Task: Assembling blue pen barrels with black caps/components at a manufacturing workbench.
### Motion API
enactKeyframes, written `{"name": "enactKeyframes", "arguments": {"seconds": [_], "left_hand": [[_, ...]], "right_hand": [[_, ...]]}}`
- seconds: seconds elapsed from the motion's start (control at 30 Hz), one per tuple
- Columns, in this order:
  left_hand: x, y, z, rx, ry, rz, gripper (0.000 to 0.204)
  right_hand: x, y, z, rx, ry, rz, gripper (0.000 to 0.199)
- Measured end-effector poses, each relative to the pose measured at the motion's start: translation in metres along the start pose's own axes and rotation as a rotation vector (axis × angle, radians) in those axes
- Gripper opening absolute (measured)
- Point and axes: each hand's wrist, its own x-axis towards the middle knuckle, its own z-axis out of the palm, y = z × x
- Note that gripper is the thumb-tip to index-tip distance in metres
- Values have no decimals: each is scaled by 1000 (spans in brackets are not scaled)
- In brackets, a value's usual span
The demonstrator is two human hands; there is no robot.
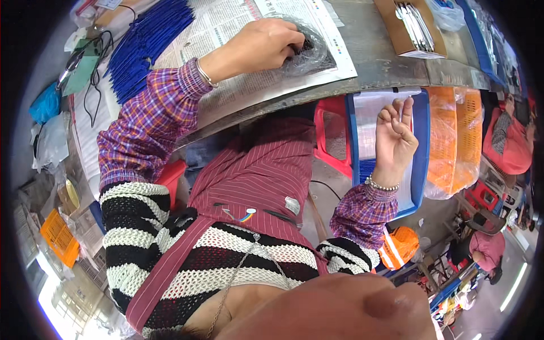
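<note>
My left hand [271, 44] reaches over the newspaper [218, 93] on the bench, its fingers curled down into a clear plastic bag [320, 54] with dark contents too small to name. Its fingertips are hidden there, so whatever they pinch cannot be made out. My right hand [395, 139] is raised, palm up, over a blue tray [419, 164] beyond the bench's front edge. Its fingers are half bent and apart, with nothing visible in them. Inside that tray lie a pale clear sheet and some blue strands. Left of my left hand, a large bundle of thin blue pieces [144, 48] lies on the newspaper.
A cardboard box [413, 28] of slim metallic pieces stands on the bench at the far right. Beside the blue tray are plastic-wrapped orange crates [453, 139] and a red stool [334, 136]. Dark cables [96, 73] lie at left. Other people [510, 141] sit at right.
</note>
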Motion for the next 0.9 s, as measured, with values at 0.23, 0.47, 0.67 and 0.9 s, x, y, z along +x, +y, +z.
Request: {"name": "enactKeyframes", "arguments": {"seconds": [0.23, 0.47, 0.67, 0.9], "left_hand": [[-2, 4, 1, -3, 22, -19, 13], [3, 4, 1, -48, 73, 50, 10], [-2, 4, -8, -152, 86, 7, 10], [4, 7, -15, -195, 61, -30, 10]], "right_hand": [[-3, 2, 1, 8, 51, -2, 62], [-10, 4, 5, -36, 59, -19, 61], [-7, 15, 23, -156, 42, -16, 59], [-7, 16, 30, -142, -4, -18, 56]]}}
